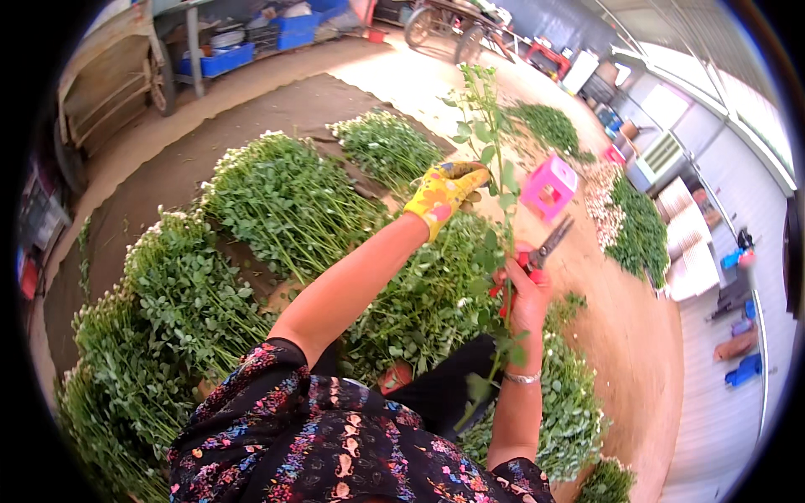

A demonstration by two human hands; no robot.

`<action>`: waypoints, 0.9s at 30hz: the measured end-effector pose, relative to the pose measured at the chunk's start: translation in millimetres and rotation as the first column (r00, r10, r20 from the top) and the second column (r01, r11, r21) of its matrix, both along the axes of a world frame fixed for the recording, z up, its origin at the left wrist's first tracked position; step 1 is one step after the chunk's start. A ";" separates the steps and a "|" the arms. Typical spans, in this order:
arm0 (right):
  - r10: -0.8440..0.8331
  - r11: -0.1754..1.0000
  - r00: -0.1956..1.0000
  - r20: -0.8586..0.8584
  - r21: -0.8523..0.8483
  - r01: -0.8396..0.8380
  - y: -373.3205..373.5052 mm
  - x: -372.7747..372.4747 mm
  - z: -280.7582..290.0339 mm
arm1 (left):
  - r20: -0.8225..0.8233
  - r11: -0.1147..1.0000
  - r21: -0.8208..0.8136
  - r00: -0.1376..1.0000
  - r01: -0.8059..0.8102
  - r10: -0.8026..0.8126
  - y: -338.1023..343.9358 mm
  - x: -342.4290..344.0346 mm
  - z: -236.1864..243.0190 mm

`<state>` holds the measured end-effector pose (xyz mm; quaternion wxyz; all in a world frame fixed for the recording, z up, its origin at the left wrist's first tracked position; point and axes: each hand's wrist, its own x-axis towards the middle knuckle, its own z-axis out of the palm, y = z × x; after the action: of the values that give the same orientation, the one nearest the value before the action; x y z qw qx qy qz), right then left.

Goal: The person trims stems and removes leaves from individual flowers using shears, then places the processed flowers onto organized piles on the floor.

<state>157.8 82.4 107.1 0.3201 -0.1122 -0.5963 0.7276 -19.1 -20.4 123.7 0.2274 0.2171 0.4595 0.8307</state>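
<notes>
A long leafy green flower stem (506, 197) with small pale buds at its top stands nearly upright in front of me. My left hand (446, 194), in a yellow flowered glove with dark fingers, closes on its upper part. Lower down, my bare right hand (527, 295) is wrapped round red-handled pruning shears (552, 241), whose blades point up and away to the right. The stem runs past the right hand's fingers and down beside the wrist, which wears a silver bracelet. Whether those fingers also grip the stem I cannot tell.
Bunches of cut white flowers (277, 189) lie to the left and around my legs. A pink plastic stool (549, 186) stands just beyond the shears. More flowers (635, 230) lie to the right, near the wall. A cart (113, 84) and blue crates (220, 60) stand at the back left.
</notes>
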 end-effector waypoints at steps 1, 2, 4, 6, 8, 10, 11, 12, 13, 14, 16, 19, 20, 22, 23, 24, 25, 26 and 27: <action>-0.033 0.996 0.999 0.009 0.084 0.032 -3.9 -12.8 -4.0 | 0.014 1.000 -0.008 1.000 0.024 -0.024 1.8 -10.3 3.2; -0.073 0.974 0.996 0.048 0.218 0.061 -18.9 -28.5 -8.5 | 0.014 1.000 0.024 1.000 0.019 -0.020 -4.0 -28.0 -1.7; -0.161 0.721 0.984 -0.072 0.672 0.167 -40.2 -61.4 -35.7 | -0.014 0.999 -0.001 0.999 0.033 -0.033 -22.6 -56.2 -7.2; -0.220 0.468 0.965 -0.143 0.853 0.233 -62.2 -73.8 -52.4 | -0.071 0.994 -0.105 0.997 -0.012 0.005 -40.3 -57.2 -7.3; -0.207 0.399 0.959 -0.195 0.878 0.265 -70.8 -81.8 -80.7 | -0.060 0.988 -0.128 0.994 0.081 -0.089 -61.4 -60.3 -22.2; -0.190 0.425 0.978 -0.085 0.891 0.160 -77.7 -76.3 -100.0 | -0.035 0.984 -0.166 0.997 0.060 -0.067 -80.2 -54.8 -41.9; -0.190 0.439 0.981 -0.027 0.892 0.110 -82.5 -70.0 -105.7 | -0.020 0.980 -0.187 0.998 0.061 -0.066 -86.7 -48.1 -50.1; -0.201 0.505 0.979 0.010 0.858 0.095 -84.8 -63.7 -109.4 | -0.034 0.983 -0.177 0.998 0.046 -0.053 -89.6 -46.6 -63.6; -0.215 0.534 0.976 0.013 0.839 0.106 -83.2 -58.6 -110.7 | -0.043 0.986 -0.163 0.998 0.038 -0.046 -92.2 -39.4 -71.1; -0.230 0.561 0.973 0.016 0.819 0.119 -79.6 -53.8 -111.5 | -0.054 0.968 -0.249 0.997 0.043 -0.058 -97.5 -32.3 -75.3; -0.247 0.664 0.965 0.093 0.741 0.099 -76.5 -46.7 -105.1 | 0.050 0.961 -0.268 0.997 0.065 -0.054 -103.8 -25.0 -93.3; -0.278 0.612 0.959 0.050 0.779 0.137 -69.7 -45.6 -79.9 | 0.130 0.969 -0.240 0.991 0.057 -0.026 -105.7 -21.3 -120.0; -0.296 0.599 0.952 0.072 0.790 0.127 -63.6 -46.0 -74.3 | 0.143 0.968 -0.244 0.990 0.054 -0.020 -104.4 -17.9 -118.6; -0.320 0.556 0.940 0.118 0.827 0.085 -54.7 -44.2 -60.2 | 0.148 0.966 -0.258 0.989 0.031 0.007 -100.3 -10.0 -109.8; -0.318 0.518 0.940 0.124 0.853 0.063 -54.3 -45.3 -57.7 | 0.093 0.967 -0.254 0.995 -0.005 0.030 -100.8 -8.2 -105.2; -0.315 0.480 0.940 0.130 0.876 0.039 -54.2 -46.7 -56.7 | 0.062 0.975 -0.221 0.997 -0.032 0.047 -96.7 -14.5 -113.3; -0.316 0.441 0.939 0.134 0.897 0.020 -54.1 -47.8 -57.6 | 0.030 0.981 -0.186 0.998 -0.054 0.061 -93.3 -18.2 -113.9; -0.309 0.462 0.931 0.197 0.886 -0.034 -54.3 -48.8 -61.6 | 0.040 0.984 -0.150 0.994 -0.091 0.098 -89.5 -19.1 -115.5; -0.309 0.460 0.915 0.260 0.883 -0.095 -55.9 -47.8 -66.7 | 0.045 0.981 -0.165 0.993 -0.099 0.108 -88.6 -18.8 -118.3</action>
<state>110.0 26.5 40.4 0.2539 -0.1090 -0.9265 0.2553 -38.0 -108.9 5.4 0.2132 0.1511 0.5298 0.8068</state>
